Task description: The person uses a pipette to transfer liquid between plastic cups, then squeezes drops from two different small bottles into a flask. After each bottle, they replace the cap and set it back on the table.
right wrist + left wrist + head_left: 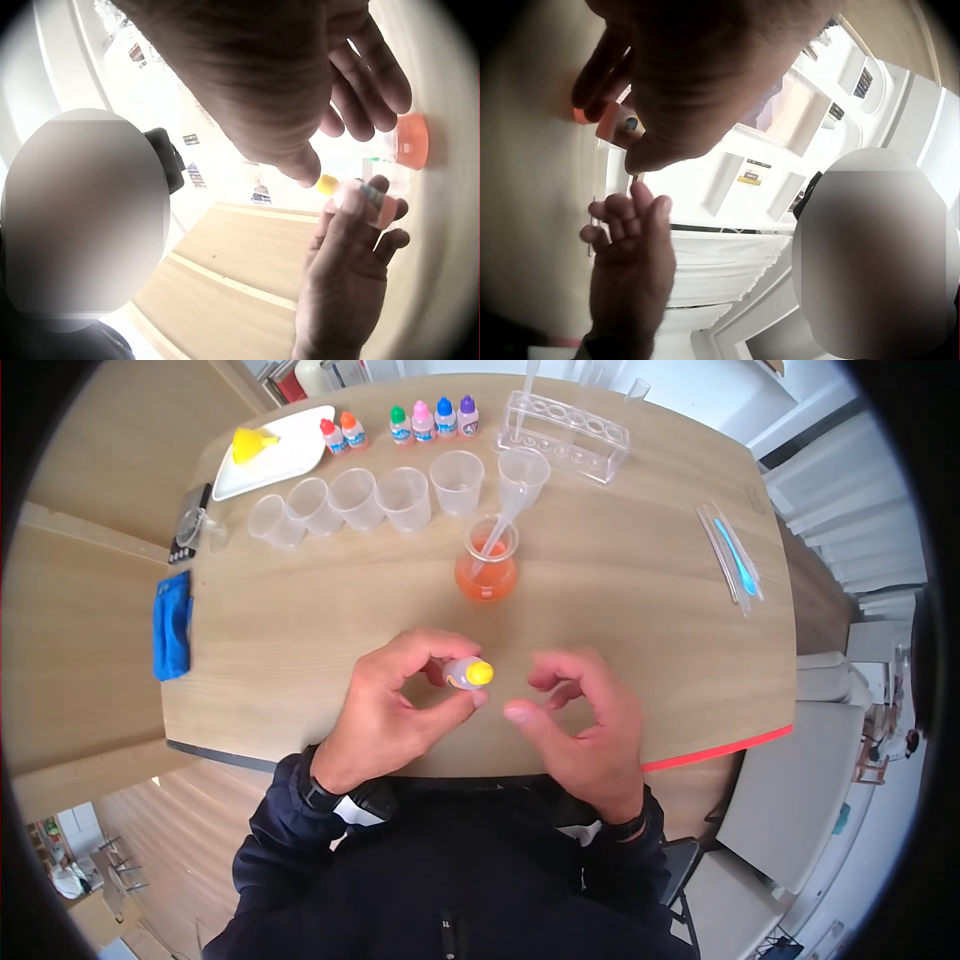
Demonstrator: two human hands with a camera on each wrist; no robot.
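Note:
A small dropper bottle with a yellow cap (470, 673) is held between the thumb and fingers of my left hand (385, 695), above the near part of the table. Its cap points toward my right hand (590, 725), which hovers just beside it with fingers loosely bent and nothing in them. In the right wrist view the yellow cap (327, 184) lies close to my right thumb tip. Beyond both hands stands a conical flask (487, 575) of orange liquid, with a clear funnel (522, 478) leaning in its mouth.
Clear plastic cups (404, 498) stand in a row behind, left of the flask. Farther back are several colored-cap dropper bottles (422, 424), a white tray (235, 482) with a yellow funnel (250, 444), and a test-tube rack (565, 435). A blue cloth (173, 625) lies left, wrapped sticks (730, 555) right.

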